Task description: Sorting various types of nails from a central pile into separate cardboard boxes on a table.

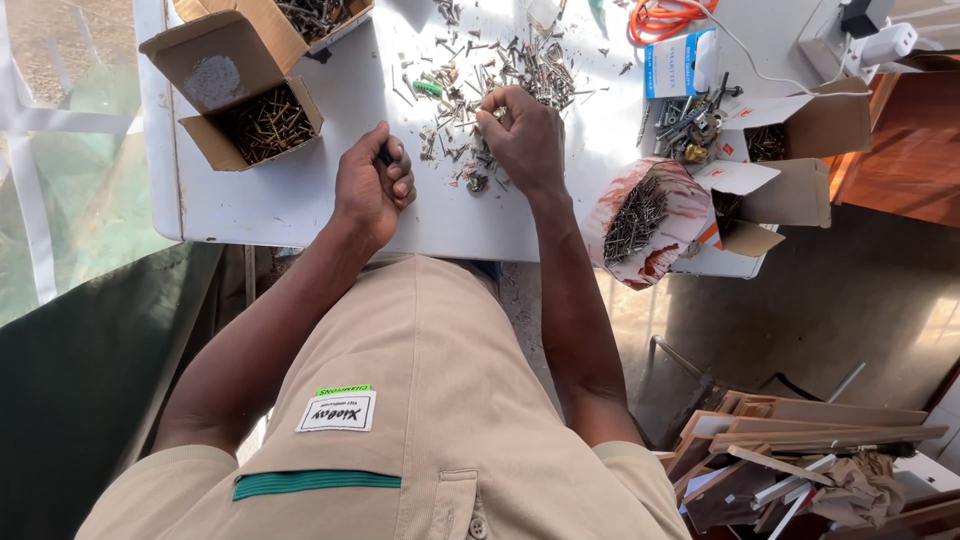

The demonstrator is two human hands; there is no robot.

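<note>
Left hand (372, 187) is being held curled into a fist on the white table (290, 200), a few dark screws (385, 156) being gripped inside. Right hand (522, 137) is being pressed into the loose screw pile (500, 80), fingertips pinched together on a screw. Open cardboard box (265, 125) of screws is sitting left; paper-wrapped nails (637, 218) right.

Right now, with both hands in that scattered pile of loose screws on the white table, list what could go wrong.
1. The torn paper packet of dark nails overhangs the white table edge; a nudge from the right forearm might tip it off.
2. The right hand picks bare-fingered through the scattered pile of loose screws, so sharp points could prick it.
3. The left hand is closed around small dark pieces; some may slip and roll off the near edge.
</note>
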